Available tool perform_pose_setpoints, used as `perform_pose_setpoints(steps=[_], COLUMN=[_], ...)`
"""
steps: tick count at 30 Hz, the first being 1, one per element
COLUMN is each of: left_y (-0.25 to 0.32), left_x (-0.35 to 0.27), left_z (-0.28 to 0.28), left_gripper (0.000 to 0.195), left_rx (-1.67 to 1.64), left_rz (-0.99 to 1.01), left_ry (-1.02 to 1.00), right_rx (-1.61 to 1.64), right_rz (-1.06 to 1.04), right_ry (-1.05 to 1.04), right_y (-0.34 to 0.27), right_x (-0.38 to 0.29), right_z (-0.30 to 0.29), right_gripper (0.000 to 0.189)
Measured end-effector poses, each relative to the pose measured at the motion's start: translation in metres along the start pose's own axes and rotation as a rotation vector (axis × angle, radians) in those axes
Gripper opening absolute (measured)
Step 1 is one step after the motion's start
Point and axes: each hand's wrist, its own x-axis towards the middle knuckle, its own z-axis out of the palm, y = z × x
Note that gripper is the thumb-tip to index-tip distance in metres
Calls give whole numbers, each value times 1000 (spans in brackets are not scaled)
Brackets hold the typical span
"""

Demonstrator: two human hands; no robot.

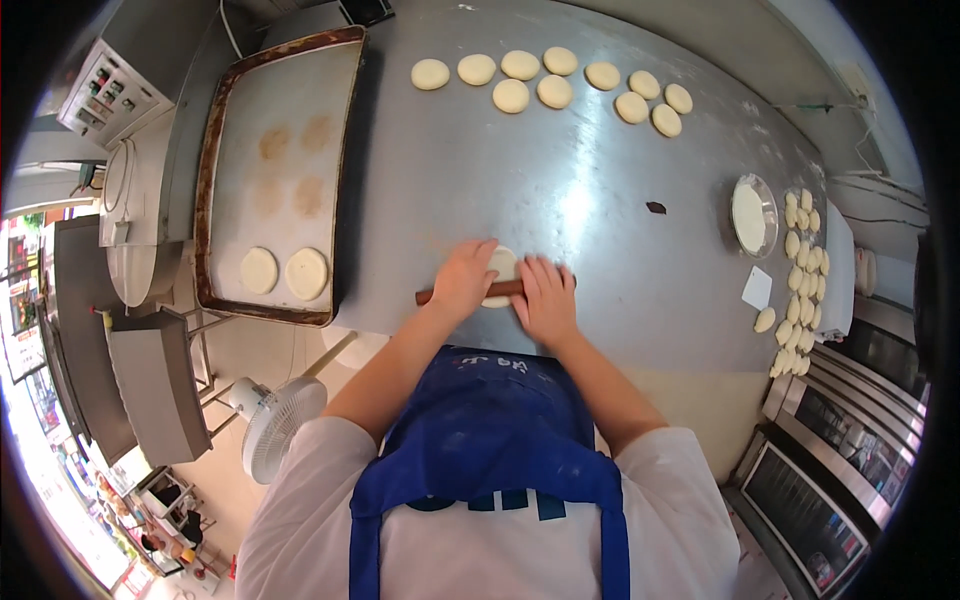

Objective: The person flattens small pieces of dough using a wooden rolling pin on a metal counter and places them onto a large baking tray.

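Note:
A slim dark-brown wooden rolling pin (508, 288) lies crosswise over a flat round of pale dough (502, 259) near the table's front edge. My left hand (463, 279) wraps over the pin's left part, its fingertips reaching to the dough's left edge. On the pin's right part rests my right hand (546, 294), fingers laid forward over the wood. Dough shows between the two hands, beyond the pin and in a small strip on the near side. The hands cover part of the dough's rim.
A baking tray (285, 90) at left carries two flat dough rounds (306, 274). Several dough rounds (555, 91) sit at the back. Rightward are a bowl of white flour (748, 217), a white scraper (757, 287) and many small dough pieces (804, 281). A fan (283, 427) stands below left.

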Motion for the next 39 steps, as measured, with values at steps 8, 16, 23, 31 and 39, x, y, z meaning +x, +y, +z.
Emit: perform_pose_setpoints(steps=[8, 16, 23, 31, 39], left_y=[41, -23, -3, -22, -17], left_x=[10, -50, -62, -19, -40], left_z=[-34, -39, -42, -51, -55], left_gripper=[59, 77, 79, 82, 82], left_rx=[-401, -408, 343, 324, 331], left_rz=[-449, -497, -67, -85, -4], left_ry=[-371, -32, 84, -5, -134], right_rx=[151, 198, 78, -129, -57], right_rz=[154, 96, 10, 107, 75], right_ry=[-27, -93, 84, 0, -10], right_y=[-2, -6, -7, -6, -8], right_x=[-43, -18, 24, 70, 36], right_z=[0, -14, 12, 7, 13], right_gripper=[40, 26, 34, 69, 64])
